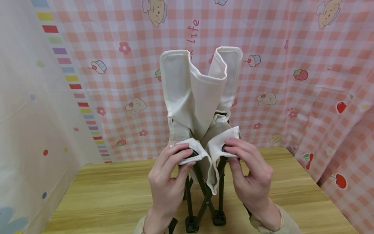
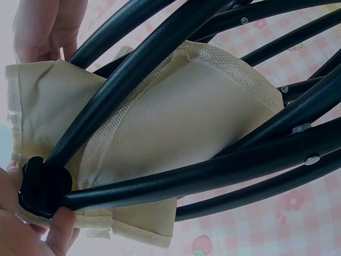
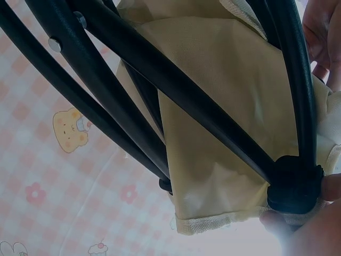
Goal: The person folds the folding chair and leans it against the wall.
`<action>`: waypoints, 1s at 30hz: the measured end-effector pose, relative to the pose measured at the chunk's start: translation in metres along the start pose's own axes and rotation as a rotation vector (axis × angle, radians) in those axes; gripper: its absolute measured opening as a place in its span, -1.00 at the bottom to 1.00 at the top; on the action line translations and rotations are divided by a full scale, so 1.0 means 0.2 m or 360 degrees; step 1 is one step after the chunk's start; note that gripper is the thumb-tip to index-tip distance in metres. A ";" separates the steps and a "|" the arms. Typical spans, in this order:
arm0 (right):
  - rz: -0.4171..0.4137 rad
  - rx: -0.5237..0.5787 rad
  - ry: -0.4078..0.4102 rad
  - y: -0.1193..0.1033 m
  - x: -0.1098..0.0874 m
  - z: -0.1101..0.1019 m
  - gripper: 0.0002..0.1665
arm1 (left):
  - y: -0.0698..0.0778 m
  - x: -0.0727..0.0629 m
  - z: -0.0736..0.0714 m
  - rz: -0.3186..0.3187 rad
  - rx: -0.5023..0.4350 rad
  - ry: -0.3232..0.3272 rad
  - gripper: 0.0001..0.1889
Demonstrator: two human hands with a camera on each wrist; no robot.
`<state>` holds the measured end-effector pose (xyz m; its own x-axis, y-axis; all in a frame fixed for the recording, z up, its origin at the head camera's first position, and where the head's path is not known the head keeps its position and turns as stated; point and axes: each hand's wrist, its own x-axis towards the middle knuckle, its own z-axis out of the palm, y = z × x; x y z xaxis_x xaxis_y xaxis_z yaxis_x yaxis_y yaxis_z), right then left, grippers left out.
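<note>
A small folding chair with a cream fabric seat and back (image 1: 204,87) and crossed black legs (image 1: 221,190) stands partly folded on the table. My left hand (image 1: 170,172) pinches the seat's front left corner, fingers on top and thumb beneath. At the front right corner, my right hand (image 1: 249,175) has the same kind of pinch. The cloth sags in a fold between them. From below, the left wrist view shows a black corner joint (image 2: 45,186) between finger and thumb. Another black joint (image 3: 294,184) sits at my right fingertips in the right wrist view.
The chair's black feet (image 1: 191,224) rest on a wood-grain table (image 1: 117,195). Behind it hangs a pink checked curtain (image 1: 117,74) with cartoon prints, and a pale curtain (image 1: 38,130) hangs along the left side.
</note>
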<state>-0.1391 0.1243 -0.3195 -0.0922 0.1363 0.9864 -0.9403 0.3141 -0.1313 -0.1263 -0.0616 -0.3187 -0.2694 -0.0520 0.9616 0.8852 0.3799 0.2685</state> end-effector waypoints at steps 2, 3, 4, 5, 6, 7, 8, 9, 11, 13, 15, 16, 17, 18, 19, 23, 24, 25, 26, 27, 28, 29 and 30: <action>-0.0001 0.0005 0.0000 0.00 0.00 0.00 -0.66 | 0.00 0.00 0.00 0.0000 0.0004 -0.0003 -0.78; -0.0002 0.0007 -0.0002 0.00 0.00 0.01 -0.66 | 0.00 0.00 0.00 0.0000 0.0007 -0.0005 -0.78; -0.0004 0.0011 -0.0003 0.00 0.00 0.01 -0.66 | 0.00 0.00 0.00 -0.0001 0.0010 -0.0006 -0.78; 0.0001 0.0011 -0.0004 0.00 0.00 0.01 -0.65 | 0.00 0.00 0.00 0.0000 0.0013 -0.0008 -0.78; 0.0001 0.0012 -0.0004 0.00 0.00 0.01 -0.65 | 0.00 0.00 0.00 0.0002 0.0016 -0.0010 -0.78; 0.0001 0.0013 -0.0004 0.00 0.00 0.01 -0.65 | 0.00 0.00 0.00 0.0005 0.0018 -0.0009 -0.78; 0.0001 0.0015 -0.0004 0.00 0.00 0.01 -0.65 | 0.00 0.00 0.00 0.0007 0.0018 -0.0010 -0.78; -0.0002 0.0019 -0.0005 -0.01 0.00 0.02 -0.65 | 0.00 0.00 0.00 0.0010 0.0019 -0.0009 -0.78; -0.0001 0.0021 -0.0006 -0.01 0.00 0.02 -0.66 | 0.00 0.01 0.00 0.0017 0.0019 -0.0009 -0.78; -0.0001 0.0026 -0.0009 -0.01 0.00 0.02 -0.67 | 0.00 0.01 0.00 0.0019 0.0013 -0.0014 -0.78; 0.0003 0.0026 -0.0014 -0.01 0.00 0.02 -0.68 | 0.00 0.01 0.00 0.0020 0.0005 -0.0023 -0.79; 0.0006 0.0024 -0.0017 -0.01 0.00 0.02 -0.68 | 0.00 0.01 0.01 0.0018 0.0002 -0.0028 -0.79; 0.0008 0.0022 -0.0020 -0.01 0.00 0.02 -0.68 | 0.00 0.01 0.01 0.0016 0.0000 -0.0033 -0.79; 0.0010 0.0020 -0.0021 -0.01 0.00 0.03 -0.68 | 0.00 0.01 0.01 0.0013 -0.0002 -0.0039 -0.79; 0.0010 0.0018 -0.0023 -0.01 0.00 0.03 -0.68 | 0.00 0.01 0.01 0.0009 0.0001 -0.0043 -0.79; 0.0006 0.0016 -0.0021 -0.01 0.00 0.03 -0.67 | 0.00 0.02 0.01 0.0003 -0.0006 -0.0053 -0.79; 0.0004 0.0017 -0.0019 -0.01 0.00 0.04 -0.67 | 0.00 0.02 0.01 0.0003 -0.0011 -0.0054 -0.79; 0.0002 0.0018 -0.0017 -0.01 0.00 0.04 -0.67 | 0.00 0.02 0.01 0.0002 -0.0018 -0.0056 -0.80; -0.0001 0.0019 -0.0015 -0.01 0.00 0.04 -0.67 | 0.00 0.02 0.01 0.0003 -0.0024 -0.0058 -0.80; -0.0004 0.0018 -0.0014 -0.01 0.00 0.04 -0.66 | 0.00 0.02 0.01 0.0002 -0.0028 -0.0059 -0.80; -0.0006 0.0019 -0.0013 -0.01 0.00 0.05 -0.66 | 0.00 0.02 0.01 0.0001 -0.0031 -0.0059 -0.80; -0.0009 0.0018 -0.0012 -0.01 0.00 0.05 -0.66 | 0.00 0.02 0.01 0.0000 -0.0032 -0.0059 -0.80; -0.0012 0.0017 -0.0012 -0.01 0.00 0.05 -0.66 | 0.00 0.02 0.01 0.0000 -0.0033 -0.0059 -0.80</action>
<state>-0.1399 0.1140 -0.3180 -0.0876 0.1272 0.9880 -0.9444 0.3051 -0.1229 -0.1276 -0.0592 -0.3150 -0.2829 -0.0176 0.9590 0.8927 0.3607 0.2700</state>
